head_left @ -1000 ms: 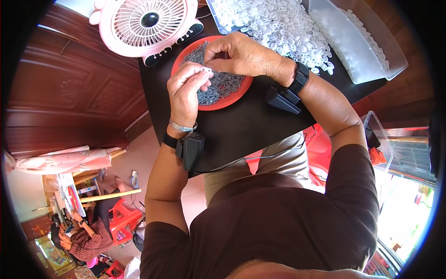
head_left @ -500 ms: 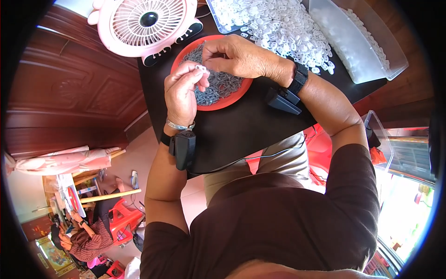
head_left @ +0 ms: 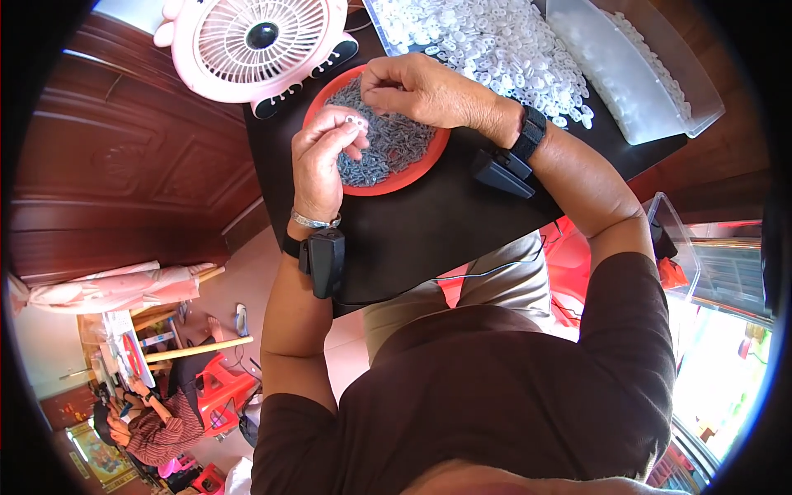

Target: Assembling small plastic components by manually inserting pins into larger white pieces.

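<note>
Upper centre: the right hand (head_left: 422, 92) has drawn away, narrowly curled, contents unclear, leaving the left hand (head_left: 320, 161) pinching a white piece (head_left: 356, 121).

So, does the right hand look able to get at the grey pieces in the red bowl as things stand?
Probably yes: the right hand is at the open red bowl, and the left hand leaves many grey pieces uncovered.
</note>
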{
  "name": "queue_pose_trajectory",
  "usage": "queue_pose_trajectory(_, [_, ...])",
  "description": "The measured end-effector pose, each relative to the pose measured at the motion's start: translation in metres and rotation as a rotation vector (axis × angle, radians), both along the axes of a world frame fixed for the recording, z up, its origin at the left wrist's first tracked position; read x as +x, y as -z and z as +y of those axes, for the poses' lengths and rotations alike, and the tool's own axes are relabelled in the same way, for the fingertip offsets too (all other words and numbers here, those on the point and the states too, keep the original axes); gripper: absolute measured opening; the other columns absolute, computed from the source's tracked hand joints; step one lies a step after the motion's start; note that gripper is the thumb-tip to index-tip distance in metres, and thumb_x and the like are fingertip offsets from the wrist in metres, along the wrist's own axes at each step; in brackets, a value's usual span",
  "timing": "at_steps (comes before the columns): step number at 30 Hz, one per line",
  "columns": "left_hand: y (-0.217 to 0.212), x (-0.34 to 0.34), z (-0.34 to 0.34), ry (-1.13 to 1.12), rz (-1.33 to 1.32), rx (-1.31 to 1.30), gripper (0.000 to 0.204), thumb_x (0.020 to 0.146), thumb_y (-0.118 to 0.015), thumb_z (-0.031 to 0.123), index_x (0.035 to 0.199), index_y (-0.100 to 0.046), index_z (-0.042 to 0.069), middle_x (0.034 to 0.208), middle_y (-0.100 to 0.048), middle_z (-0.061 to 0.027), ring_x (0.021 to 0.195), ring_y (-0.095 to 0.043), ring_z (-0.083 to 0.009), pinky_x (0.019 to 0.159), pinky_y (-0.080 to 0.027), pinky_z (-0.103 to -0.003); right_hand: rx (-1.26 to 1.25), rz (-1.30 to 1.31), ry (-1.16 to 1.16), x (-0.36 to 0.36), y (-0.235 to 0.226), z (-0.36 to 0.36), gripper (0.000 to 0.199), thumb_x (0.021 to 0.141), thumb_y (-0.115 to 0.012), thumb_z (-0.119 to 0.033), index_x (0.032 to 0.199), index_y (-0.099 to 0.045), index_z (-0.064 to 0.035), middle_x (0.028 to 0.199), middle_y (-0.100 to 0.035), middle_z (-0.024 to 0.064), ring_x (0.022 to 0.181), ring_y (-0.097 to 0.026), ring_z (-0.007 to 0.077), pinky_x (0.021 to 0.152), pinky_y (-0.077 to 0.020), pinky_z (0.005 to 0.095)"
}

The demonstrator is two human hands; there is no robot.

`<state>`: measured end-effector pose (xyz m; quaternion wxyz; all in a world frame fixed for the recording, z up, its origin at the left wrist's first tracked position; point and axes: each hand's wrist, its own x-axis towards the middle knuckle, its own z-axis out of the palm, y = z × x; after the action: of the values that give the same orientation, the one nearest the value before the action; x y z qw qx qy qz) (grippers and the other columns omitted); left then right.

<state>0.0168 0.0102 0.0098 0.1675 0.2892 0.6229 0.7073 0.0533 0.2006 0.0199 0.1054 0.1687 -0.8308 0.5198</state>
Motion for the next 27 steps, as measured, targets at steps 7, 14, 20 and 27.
queue_pose_trajectory(7, [0.005, -0.004, 0.0, 0.043, -0.013, 0.008, 0.014, 0.084, -0.053, 0.01, 0.083, -0.061, -0.002, 0.084, -0.061, -0.0076, 0.068, -0.058, -0.0123, 0.062, -0.044, -0.023, 0.231, 0.114, 0.013, 0.006, -0.004, -0.007, 0.01, 0.083, -0.06, -0.014, 0.085, -0.06, -0.0045, 0.073, -0.061, 0.0095, 0.069, -0.06, 0.0189, 0.065, -0.0468, 0.0298])
queue_pose_trajectory(14, [0.005, -0.002, -0.001, 0.086, -0.104, 0.045, 0.015, 0.086, -0.051, 0.012, 0.084, -0.059, -0.002, 0.072, -0.059, -0.0072, 0.067, -0.056, -0.013, 0.062, -0.043, -0.024, 0.348, 0.225, 0.015, 0.003, 0.006, -0.011, 0.015, 0.085, -0.054, -0.017, 0.085, -0.056, -0.002, 0.071, -0.058, 0.0146, 0.07, -0.058, 0.0321, 0.062, -0.0448, 0.0393])
queue_pose_trajectory(20, [0.008, -0.008, -0.003, 0.127, -0.175, 0.171, 0.016, 0.086, -0.049, 0.013, 0.084, -0.056, -0.002, 0.071, -0.058, -0.0083, 0.064, -0.055, -0.0156, 0.06, -0.04, -0.026, 0.199, 0.133, -0.031, 0.003, 0.003, -0.011, 0.018, 0.088, -0.055, -0.02, 0.086, -0.055, -0.0021, 0.07, -0.055, 0.0107, 0.066, -0.055, 0.0249, 0.064, -0.0441, 0.0354])
queue_pose_trajectory(27, [0.011, -0.009, -0.003, 0.13, -0.266, 0.229, 0.016, 0.087, -0.049, 0.014, 0.082, -0.055, -0.001, 0.072, -0.058, -0.0092, 0.064, -0.055, -0.0172, 0.06, -0.041, -0.027, 0.155, 0.159, -0.059, 0.004, 0.0, -0.008, 0.017, 0.085, -0.059, -0.021, 0.09, -0.061, -0.0044, 0.077, -0.063, 0.0111, 0.074, -0.062, 0.0277, 0.067, -0.0468, 0.0363])
